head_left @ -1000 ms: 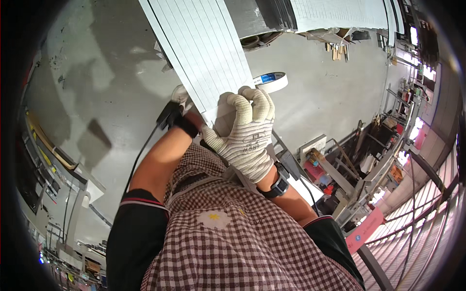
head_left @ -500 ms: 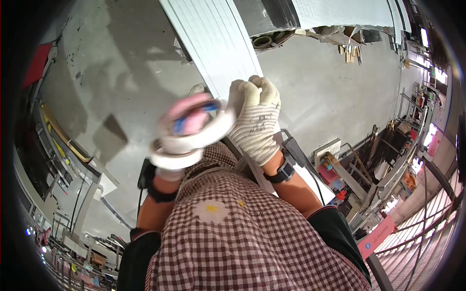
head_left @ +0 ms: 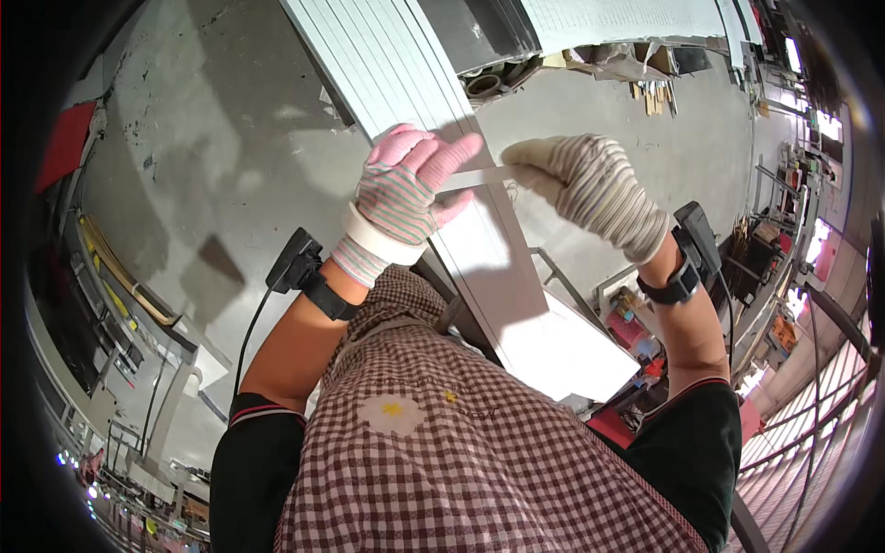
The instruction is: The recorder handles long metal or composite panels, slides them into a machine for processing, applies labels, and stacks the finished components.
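Note:
My left hand (head_left: 401, 184), in a pink-fingered striped glove, is over the long panel with its fingers apart. A white tape roll (head_left: 380, 241) circles its wrist. My right hand (head_left: 590, 184), in a white glove with grey stripes, is to the right, its fingertips pinched on the end of a narrow white strip of tape (head_left: 481, 179). That strip spans the gap between the hands, running toward the space between my left thumb and index finger; its left end is hidden there. Beneath lies a long white grooved panel (head_left: 387, 64), slanting toward my body.
A white sheet (head_left: 562, 355) lies bright at the panel's near end. Another pale grooved panel (head_left: 627, 20) lies at the far right, with torn cardboard (head_left: 604, 66) under its edge. Metal racks and clutter line the right side. Grey floor (head_left: 221, 138) shows at left.
My hands have moved apart, the right one outward and away from the panel. A tape strip now shows between them. The left hand has turned, and its tape roll sits at the wrist.

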{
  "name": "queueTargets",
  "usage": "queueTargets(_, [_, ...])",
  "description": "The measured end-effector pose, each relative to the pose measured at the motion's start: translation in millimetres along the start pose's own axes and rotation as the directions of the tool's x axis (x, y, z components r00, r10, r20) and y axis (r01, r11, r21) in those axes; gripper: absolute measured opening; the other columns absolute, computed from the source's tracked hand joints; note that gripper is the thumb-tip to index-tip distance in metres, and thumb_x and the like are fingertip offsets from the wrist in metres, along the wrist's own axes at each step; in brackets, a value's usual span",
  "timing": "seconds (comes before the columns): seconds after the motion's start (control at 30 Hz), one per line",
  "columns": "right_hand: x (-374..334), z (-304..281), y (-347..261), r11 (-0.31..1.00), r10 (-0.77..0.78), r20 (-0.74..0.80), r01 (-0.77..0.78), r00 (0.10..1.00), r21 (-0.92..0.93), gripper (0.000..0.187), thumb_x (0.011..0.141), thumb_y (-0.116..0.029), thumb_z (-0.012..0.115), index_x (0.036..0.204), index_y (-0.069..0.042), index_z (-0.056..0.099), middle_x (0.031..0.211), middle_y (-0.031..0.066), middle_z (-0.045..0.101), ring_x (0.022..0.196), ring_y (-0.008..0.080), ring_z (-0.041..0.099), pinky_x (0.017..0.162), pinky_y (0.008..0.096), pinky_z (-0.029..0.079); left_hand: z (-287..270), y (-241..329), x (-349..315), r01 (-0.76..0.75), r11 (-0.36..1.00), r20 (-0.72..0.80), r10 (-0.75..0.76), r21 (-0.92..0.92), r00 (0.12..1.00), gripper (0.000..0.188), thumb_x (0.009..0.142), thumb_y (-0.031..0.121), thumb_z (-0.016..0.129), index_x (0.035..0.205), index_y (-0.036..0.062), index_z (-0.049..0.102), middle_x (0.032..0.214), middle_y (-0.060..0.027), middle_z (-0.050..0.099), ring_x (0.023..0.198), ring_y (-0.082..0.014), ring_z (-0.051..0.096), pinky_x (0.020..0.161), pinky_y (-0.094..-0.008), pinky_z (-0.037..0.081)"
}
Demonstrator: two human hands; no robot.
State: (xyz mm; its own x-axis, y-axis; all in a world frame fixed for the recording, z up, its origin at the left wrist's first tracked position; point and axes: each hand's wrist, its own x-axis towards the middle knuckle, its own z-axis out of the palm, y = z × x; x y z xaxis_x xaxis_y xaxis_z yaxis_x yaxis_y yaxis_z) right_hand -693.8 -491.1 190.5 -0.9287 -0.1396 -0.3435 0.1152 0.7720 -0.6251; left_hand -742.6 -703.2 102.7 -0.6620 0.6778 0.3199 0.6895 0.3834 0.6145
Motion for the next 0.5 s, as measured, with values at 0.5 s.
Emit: queueTargets(0.5, [58,106,79,0.906,0.318,0.105,-0.335,0.942,0.259,0.029,0.085,-0.026,0.052,0.105,-0.013,0.068,0.095,0.0184,0.066,0.089,0.0344,0.064,0.077,0.0409,0.051,-2,2,1,-0.127,0.986,0.152,0.110,0.106,0.982,0.045,0.066,0.025,0.072,0.110,0.0248,0.064,0.124,0.0027,0.054,0.102,-0.0192,0.048,0.095,-0.0413,0.038])
